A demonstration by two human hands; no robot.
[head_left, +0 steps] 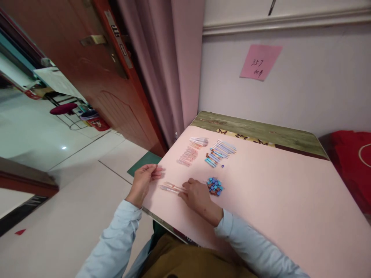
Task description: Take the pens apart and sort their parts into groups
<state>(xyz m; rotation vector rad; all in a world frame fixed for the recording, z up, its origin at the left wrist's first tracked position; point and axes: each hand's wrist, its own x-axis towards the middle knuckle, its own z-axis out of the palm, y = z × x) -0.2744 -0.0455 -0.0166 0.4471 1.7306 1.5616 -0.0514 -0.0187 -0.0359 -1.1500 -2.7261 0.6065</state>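
The right hand [197,195] is pinching what look like pen barrels [171,188] against the pink table [275,200]; the left hand [145,178], loosely curled and empty, is steadying the near-left edge.

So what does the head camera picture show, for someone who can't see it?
A person's right hand rests on clear pen tubes on a pink table, while the left hand holds its edge. Nearby lie small blue caps and rows of pen parts.
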